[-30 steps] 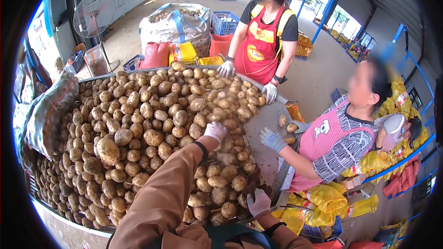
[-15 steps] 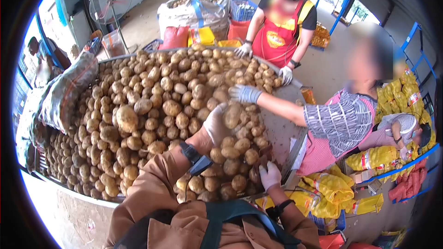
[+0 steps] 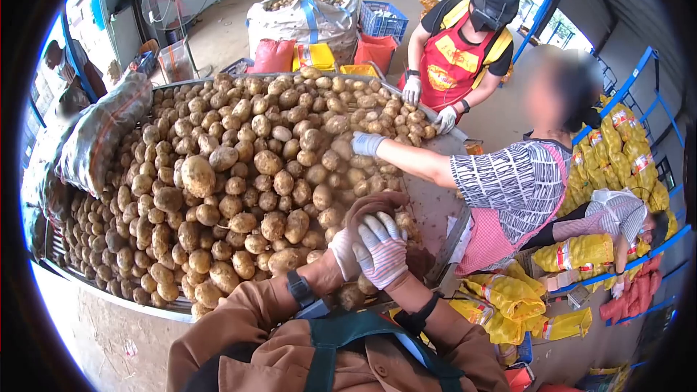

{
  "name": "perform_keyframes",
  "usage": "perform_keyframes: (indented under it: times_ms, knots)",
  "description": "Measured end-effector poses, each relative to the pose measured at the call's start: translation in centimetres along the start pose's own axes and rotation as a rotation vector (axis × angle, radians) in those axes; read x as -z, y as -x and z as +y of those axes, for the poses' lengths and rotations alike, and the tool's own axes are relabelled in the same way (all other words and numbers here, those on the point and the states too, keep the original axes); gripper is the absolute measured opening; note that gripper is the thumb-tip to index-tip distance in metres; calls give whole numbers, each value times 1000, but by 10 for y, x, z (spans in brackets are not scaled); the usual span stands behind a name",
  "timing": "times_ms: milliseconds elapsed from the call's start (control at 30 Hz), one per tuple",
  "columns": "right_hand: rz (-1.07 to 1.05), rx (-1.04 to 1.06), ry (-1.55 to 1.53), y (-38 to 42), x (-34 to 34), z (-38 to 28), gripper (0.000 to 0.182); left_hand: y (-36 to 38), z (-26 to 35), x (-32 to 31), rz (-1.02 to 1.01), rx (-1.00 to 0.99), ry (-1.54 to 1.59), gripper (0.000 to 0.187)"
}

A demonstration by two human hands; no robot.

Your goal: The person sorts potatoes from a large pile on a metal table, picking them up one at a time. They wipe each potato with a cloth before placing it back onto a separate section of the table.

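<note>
A limp, dark reddish-brown piece of cloth or bag hangs bunched over the potatoes, near the right end of the sorting table. My right hand, in a striped white work glove, is closed on its near edge. Pressed close beside it, my left hand, gloved in white, grips the cloth too, with its fingers partly hidden. Dusty potatoes lie heaped around and left of both hands, and a few show just below my wrists.
Across the table, one co-worker's gloved hand reaches over the potatoes; another, in a red apron, has both hands at the far edge. Filled sacks lie at left. Yellow mesh bags are piled at right.
My left hand has come back from the potatoes to my right hand, which has moved left and up with the brown cloth. The aproned co-worker leans in; the nearer co-worker's hand shifted slightly left.
</note>
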State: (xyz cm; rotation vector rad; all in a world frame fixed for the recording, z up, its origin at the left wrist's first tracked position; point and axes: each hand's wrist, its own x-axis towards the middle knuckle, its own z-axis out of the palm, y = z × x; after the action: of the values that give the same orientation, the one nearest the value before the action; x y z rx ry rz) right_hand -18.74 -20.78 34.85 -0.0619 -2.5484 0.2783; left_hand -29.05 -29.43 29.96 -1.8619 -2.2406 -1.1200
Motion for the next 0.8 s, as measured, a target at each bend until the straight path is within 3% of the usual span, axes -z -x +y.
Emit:
perform_keyframes:
  times_ms: [67,167,233,300,400,433,500,600,633,667,733,800]
  knots:
    - [104,-9,-125,-2,-14,14,34,5,-12,-18,-35,-160,-798,40]
    - [175,-111,-265,-7,-23,12,29,-11,7,-1,-347,-575,-1908,24]
    - [153,-220,-303,-13,-27,15,27,0,-42,-61,-321,-795,-3189,27]
    - [137,-355,-338,-19,-33,20,26,1,-45,-65,-358,-1114,-3932,26]
    - [128,-701,-513,-20,-50,37,36,-7,-25,-50,-830,-2058,-4000,20]
    - [35,-804,-537,-23,-47,41,41,-8,-26,-46,-603,-2050,-3956,22]
    - [-63,-958,-516,-26,-45,50,45,-2,-22,-34,-337,-2181,-4139,32]
    - [-67,-982,-357,-10,-55,79,47,-2,-17,-4,-281,-2181,-4052,39]
    - [22,-998,-469,1,-64,90,43,1,-30,-13,-306,-2008,-3929,37]
    - [111,-1007,-579,8,-73,99,39,2,-38,-22,-397,-2004,-3904,36]
    - [161,-751,-560,-15,-48,66,29,5,-54,-41,-575,-1989,-3852,36]
    - [225,-375,-483,-24,-54,54,27,-8,-39,-37,-921,-2433,-3799,34]
